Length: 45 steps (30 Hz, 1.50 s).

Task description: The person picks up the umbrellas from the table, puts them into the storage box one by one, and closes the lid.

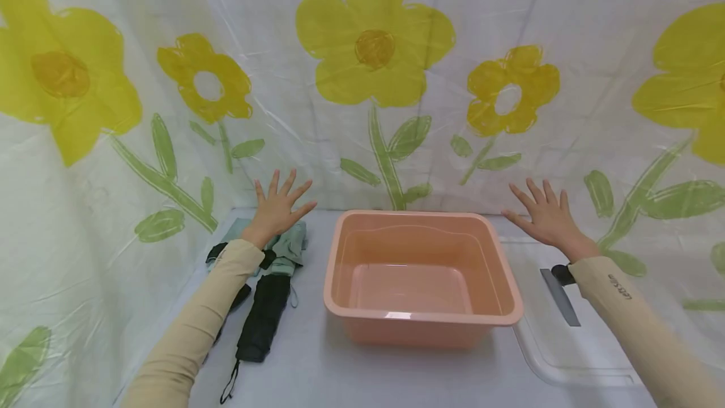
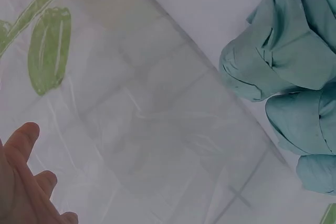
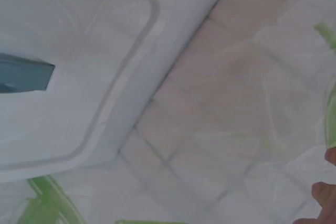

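My left hand (image 1: 277, 209) is held up with its fingers spread, above the far left of the table, and holds nothing. Below and beside it lie what look like folded umbrellas (image 1: 263, 320), with teal cloth at the far end and black near the front, one with a cord loop. Their teal folds (image 2: 289, 51) fill the right of the left wrist view. On the other side my right hand (image 1: 552, 216), also spread and holding nothing, is raised over a white tray or lid (image 1: 572, 354). Only fingertips (image 3: 325, 195) of it show in the right wrist view.
A pink plastic basin (image 1: 419, 330) stands on the white table between the arms, with nothing visible inside. A dark grey strip (image 1: 559, 298) lies on the white tray or lid. Behind the table hangs a translucent curtain (image 1: 317, 156) printed with yellow flowers.
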Available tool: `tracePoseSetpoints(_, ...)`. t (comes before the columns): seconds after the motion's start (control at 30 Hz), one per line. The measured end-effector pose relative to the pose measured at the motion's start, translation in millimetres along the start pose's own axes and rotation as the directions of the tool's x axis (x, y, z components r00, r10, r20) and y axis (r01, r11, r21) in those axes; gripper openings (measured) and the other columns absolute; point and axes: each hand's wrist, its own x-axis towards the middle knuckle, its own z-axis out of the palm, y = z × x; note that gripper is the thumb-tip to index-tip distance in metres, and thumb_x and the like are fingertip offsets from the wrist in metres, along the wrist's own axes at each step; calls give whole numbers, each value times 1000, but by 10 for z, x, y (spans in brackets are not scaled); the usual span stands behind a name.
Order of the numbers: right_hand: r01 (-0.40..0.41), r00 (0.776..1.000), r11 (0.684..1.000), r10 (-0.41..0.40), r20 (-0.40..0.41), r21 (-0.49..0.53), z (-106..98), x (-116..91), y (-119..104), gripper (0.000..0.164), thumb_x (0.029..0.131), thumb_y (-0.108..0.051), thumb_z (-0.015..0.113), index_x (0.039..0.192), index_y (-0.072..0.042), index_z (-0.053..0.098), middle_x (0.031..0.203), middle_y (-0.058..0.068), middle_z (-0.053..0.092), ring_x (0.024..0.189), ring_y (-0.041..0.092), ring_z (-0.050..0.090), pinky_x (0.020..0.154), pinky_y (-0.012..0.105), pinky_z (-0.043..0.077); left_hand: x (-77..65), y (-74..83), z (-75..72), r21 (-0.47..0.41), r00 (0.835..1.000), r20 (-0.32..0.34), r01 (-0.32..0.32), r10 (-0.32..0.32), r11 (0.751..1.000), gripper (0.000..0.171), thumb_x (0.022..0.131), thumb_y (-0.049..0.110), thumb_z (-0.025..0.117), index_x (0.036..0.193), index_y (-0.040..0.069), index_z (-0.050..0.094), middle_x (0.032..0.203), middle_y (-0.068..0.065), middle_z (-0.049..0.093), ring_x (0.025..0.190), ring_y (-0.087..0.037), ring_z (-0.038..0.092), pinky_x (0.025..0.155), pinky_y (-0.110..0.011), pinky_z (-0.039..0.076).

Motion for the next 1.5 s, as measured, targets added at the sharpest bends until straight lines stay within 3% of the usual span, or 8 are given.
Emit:
tracePoseSetpoints(0.2,9,1000,999,-9,-3,-40,42,-12,35,76,90,-56,46,149,-17,18,151,26,10,136,51,0,99,72,-8,-9,-18,12,20,1000,26,4,-4,1000,66,91,59,42,147,31,22,156,-8,4,140,-33,-17,100,-67,-17)
tracePoseSetpoints(0.33,13,1000,998,-12,11,-57,65,-11,43,77,90,-57,47,149,-19,17,152,24,10,137,49,-1,100,70,-9,-32,-30,20,23,1000,26,-2,1,1000,66,91,58,43,147,28,25,156,-9,4,140,-35,-15,100,-67,-15)
tracePoseSetpoints(0.67,29,999,998,-27,25,-62,10,4,-15,77,89,-55,49,149,-17,19,152,24,12,137,48,0,101,69,-10,-159,-61,-4,4,997,74,-2,2,1000,66,92,56,44,148,29,22,156,-9,0,140,-35,-16,99,-67,-17)
tracePoseSetpoints(0.9,36,999,999,-36,19,-21,-22,12,-78,74,91,-54,47,149,-18,20,152,23,12,138,46,1,102,68,-9,-269,-61,12,-58,995,95,12,-7,998,65,92,52,45,148,27,22,156,-11,1,140,-37,-13,100,-68,-14)
tracePoseSetpoints(1.07,85,996,996,-85,-8,30,-5,39,-169,68,93,-50,46,148,-16,24,150,25,17,137,47,8,101,70,-2,-393,-85,49,-128,995,95,26,-14,991,66,92,51,46,147,22,25,155,-16,3,140,-40,-8,100,-71,-5)
tracePoseSetpoints(1.3,123,992,981,-120,-26,147,4,10,-352,64,94,-45,48,146,-13,29,148,28,20,135,49,13,101,70,4,-613,-130,184,-188,997,68,33,-20,982,66,92,51,47,146,17,29,151,-24,15,135,-49,16,101,-68,16)
tracePoseSetpoints(1.5,140,990,965,-132,-51,223,94,-19,-391,61,94,-40,49,146,-12,29,147,28,22,135,49,16,101,70,5,-839,-105,262,-277,992,108,91,-63,957,65,93,49,46,146,15,29,145,-29,24,130,-49,27,94,-67,30)
